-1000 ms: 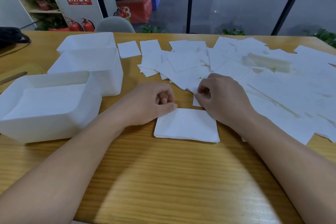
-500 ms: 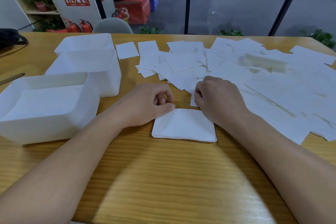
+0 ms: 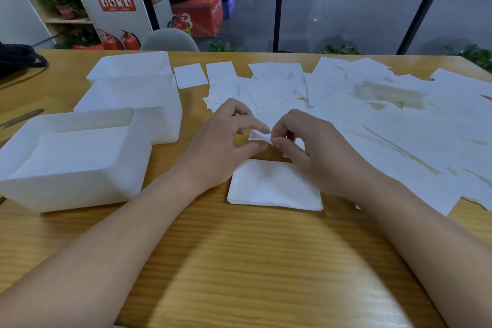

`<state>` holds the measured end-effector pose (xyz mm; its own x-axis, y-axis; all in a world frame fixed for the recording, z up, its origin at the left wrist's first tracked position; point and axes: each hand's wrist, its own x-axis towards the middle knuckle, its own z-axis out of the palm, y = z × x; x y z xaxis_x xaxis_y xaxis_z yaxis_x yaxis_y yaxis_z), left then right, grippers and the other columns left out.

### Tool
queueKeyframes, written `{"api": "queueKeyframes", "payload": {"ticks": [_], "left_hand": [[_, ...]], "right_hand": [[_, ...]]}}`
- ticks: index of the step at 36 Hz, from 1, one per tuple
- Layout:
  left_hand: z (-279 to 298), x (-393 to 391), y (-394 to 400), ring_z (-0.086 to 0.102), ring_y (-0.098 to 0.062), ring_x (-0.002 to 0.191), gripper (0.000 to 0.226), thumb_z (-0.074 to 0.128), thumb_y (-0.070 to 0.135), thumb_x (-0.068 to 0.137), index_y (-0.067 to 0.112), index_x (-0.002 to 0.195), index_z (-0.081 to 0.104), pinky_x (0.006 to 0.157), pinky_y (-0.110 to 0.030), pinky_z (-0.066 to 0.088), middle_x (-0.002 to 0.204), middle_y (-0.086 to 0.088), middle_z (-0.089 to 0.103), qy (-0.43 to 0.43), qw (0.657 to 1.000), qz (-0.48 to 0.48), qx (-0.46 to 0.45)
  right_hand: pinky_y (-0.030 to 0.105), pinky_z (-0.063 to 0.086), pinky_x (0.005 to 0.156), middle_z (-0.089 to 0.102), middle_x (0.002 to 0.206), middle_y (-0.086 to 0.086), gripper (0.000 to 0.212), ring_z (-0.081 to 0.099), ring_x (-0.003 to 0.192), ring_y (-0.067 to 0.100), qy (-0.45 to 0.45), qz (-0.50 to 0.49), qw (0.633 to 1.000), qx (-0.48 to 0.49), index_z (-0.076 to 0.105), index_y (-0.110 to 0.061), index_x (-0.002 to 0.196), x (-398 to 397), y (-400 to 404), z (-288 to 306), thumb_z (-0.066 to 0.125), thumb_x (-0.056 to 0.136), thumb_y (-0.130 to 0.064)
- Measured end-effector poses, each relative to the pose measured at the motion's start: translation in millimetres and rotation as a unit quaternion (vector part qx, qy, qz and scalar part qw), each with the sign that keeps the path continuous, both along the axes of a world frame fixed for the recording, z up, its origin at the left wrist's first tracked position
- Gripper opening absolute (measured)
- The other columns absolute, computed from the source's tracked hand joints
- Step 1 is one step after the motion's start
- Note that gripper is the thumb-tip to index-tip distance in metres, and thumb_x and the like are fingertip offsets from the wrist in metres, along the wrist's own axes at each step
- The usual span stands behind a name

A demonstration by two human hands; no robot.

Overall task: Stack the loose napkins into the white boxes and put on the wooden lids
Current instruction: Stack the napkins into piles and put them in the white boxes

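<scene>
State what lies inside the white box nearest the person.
Inside the nearest white box lies a flat layer of white napkins across the bottom. How many are stacked, and anything beneath them, is covered.

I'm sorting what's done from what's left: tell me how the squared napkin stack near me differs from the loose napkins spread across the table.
The napkin stack lies with edges aligned in one neat pile; the loose napkins overlap at mixed angles. The stack sits directly in front of the person, below both hands; the loose ones spread over the far and right side of the table. Both are white, square, and outside the boxes.
</scene>
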<state>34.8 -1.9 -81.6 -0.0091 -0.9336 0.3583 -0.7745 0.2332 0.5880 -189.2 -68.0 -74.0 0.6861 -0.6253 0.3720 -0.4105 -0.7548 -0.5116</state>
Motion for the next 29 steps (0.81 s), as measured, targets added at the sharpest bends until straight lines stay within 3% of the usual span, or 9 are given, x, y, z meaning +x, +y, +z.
{"api": "queueKeyframes", "payload": {"ticks": [2, 6, 10, 16, 19, 21, 24, 26, 29], "left_hand": [[-0.4, 2.2, -0.9, 0.06, -0.01, 0.101, 0.011, 0.081, 0.036, 0.097, 0.043, 0.105, 0.081, 0.079, -0.021, 0.042, 0.113, 0.018, 0.061, 0.009, 1.0, 0.0, -0.005], [0.4, 6.7, -1.6, 0.066, -0.011, 0.097, 0.006, 0.078, 0.034, 0.1, 0.038, 0.101, 0.082, 0.08, -0.025, 0.045, 0.108, 0.018, 0.07, 0.031, 0.999, 0.002, -0.019], [1.4, 9.1, -2.3, 0.066, -0.011, 0.093, 0.007, 0.076, 0.031, 0.102, 0.033, 0.105, 0.082, 0.073, -0.028, 0.05, 0.1, 0.016, 0.074, 0.059, 0.998, 0.012, -0.021], [8.4, 11.1, 2.5, 0.066, -0.015, 0.083, 0.009, 0.075, 0.031, 0.103, 0.029, 0.098, 0.082, 0.074, -0.027, 0.051, 0.089, 0.008, 0.076, 0.114, 0.993, -0.009, -0.02], [18.1, 12.4, 4.3, 0.059, -0.033, 0.076, 0.016, 0.074, 0.027, 0.105, 0.02, 0.093, 0.081, 0.068, -0.038, 0.046, 0.081, -0.006, 0.071, 0.15, 0.988, -0.036, -0.027], [24.5, 15.4, 5.6, 0.054, -0.031, 0.07, 0.016, 0.073, 0.024, 0.106, 0.015, 0.093, 0.08, 0.066, -0.035, 0.042, 0.079, -0.011, 0.069, 0.175, 0.983, -0.058, -0.008], [29.0, 21.7, 7.0, 0.046, -0.01, 0.06, 0.013, 0.074, 0.02, 0.105, 0.013, 0.095, 0.079, 0.061, -0.02, 0.038, 0.072, -0.009, 0.063, 0.186, 0.976, -0.077, 0.078], [28.2, 25.4, 7.5, 0.038, -0.019, 0.06, 0.01, 0.076, 0.02, 0.103, 0.018, 0.094, 0.077, 0.062, -0.029, 0.035, 0.062, -0.003, 0.049, 0.169, 0.97, -0.085, 0.152], [26.9, 25.4, 9.2, 0.038, -0.027, 0.063, 0.004, 0.076, 0.026, 0.102, 0.024, 0.099, 0.073, 0.068, -0.036, 0.036, 0.061, -0.005, 0.05, 0.109, 0.963, -0.086, 0.231]], "right_hand": [[0.015, 0.042, 0.078, 0.065, 0.103, -0.015, 0.006, 0.061, 0.102, 0.008, -0.008, 0.002, 1.0, 0.019, 0.067, -0.028, 0.106, -4.1, 0.4, 0.5, 0.065, 0.107, -0.033], [0.017, 0.045, 0.087, 0.068, 0.112, -0.02, 0.035, 0.062, 0.11, 0.003, 0.001, -0.009, 1.0, 0.002, 0.067, -0.033, 0.12, -13.9, -0.9, 0.1, 0.077, 0.094, -0.053], [0.016, 0.04, 0.072, 0.07, 0.098, -0.019, 0.007, 0.064, 0.096, 0.002, -0.024, -0.048, 0.998, 0.009, 0.076, -0.03, 0.107, -19.0, -3.9, 0.9, 0.074, 0.101, -0.034], [0.012, 0.044, 0.07, 0.075, 0.093, -0.022, 0.013, 0.068, 0.092, 0.003, -0.075, -0.081, 0.993, 0.042, 0.08, -0.032, 0.097, -26.2, -4.4, 11.4, 0.07, 0.105, -0.033], [0.019, 0.049, 0.062, 0.075, 0.081, -0.014, 0.013, 0.066, 0.071, 0.006, -0.118, -0.078, 0.987, 0.073, 0.082, -0.03, 0.094, -29.6, -2.7, 23.4, 0.073, 0.104, -0.031], [0.019, 0.047, 0.056, 0.073, 0.075, -0.01, 0.012, 0.062, 0.062, 0.008, -0.139, -0.082, 0.981, 0.106, 0.083, -0.028, 0.094, -31.8, -2.9, 30.1, 0.074, 0.102, -0.03], [0.02, 0.043, 0.048, 0.062, 0.06, -0.001, 0.005, 0.055, 0.051, 0.013, -0.067, -0.085, 0.981, 0.161, 0.08, -0.031, 0.098, -36.5, -5.2, 33.7, 0.076, 0.1, -0.034], [0.02, 0.044, 0.049, 0.06, 0.057, -0.002, 0.001, 0.057, 0.049, 0.013, 0.007, -0.067, 0.98, 0.189, 0.077, -0.033, 0.1, -38.9, -6.1, 32.4, 0.077, 0.1, -0.034], [0.018, 0.043, 0.05, 0.06, 0.058, -0.003, 0.002, 0.056, 0.048, 0.011, 0.079, -0.037, 0.976, 0.2, 0.076, -0.032, 0.1, -39.3, -6.6, 27.6, 0.078, 0.099, -0.032]]}}
